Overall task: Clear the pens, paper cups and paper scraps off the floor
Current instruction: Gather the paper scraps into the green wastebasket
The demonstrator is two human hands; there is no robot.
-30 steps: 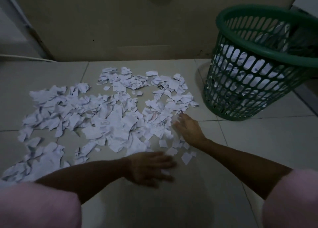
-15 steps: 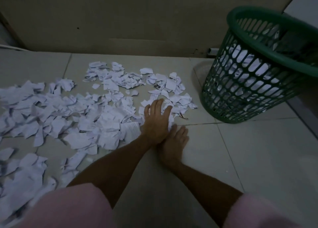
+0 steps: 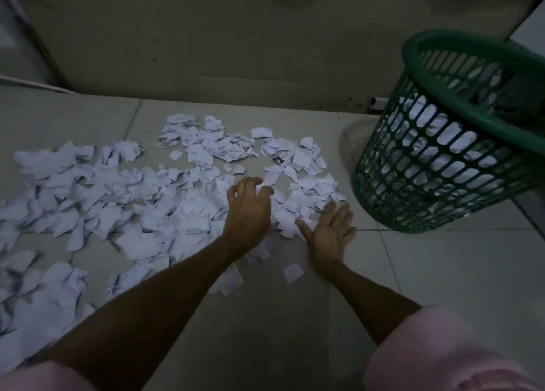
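Torn white paper scraps (image 3: 124,201) lie spread over the pale tiled floor, from the far left to near the basket. My left hand (image 3: 247,210) rests on the right part of the pile with its fingers curled over some scraps. My right hand (image 3: 331,228) lies flat on the floor, fingers apart, its edge against a small heap of scraps (image 3: 298,210) between both hands. A green plastic mesh basket (image 3: 442,190) stands to the right and holds white paper. I see no pens or paper cups.
A beige wall (image 3: 236,45) runs along the back of the floor. A few loose scraps (image 3: 292,272) lie between my forearms. Bare tiles (image 3: 442,272) stretch in front of the basket at the right.
My hands were one over the other at the pile's edge; they have since come apart. The left has reached further onto the scraps, the right has shifted right toward the basket.
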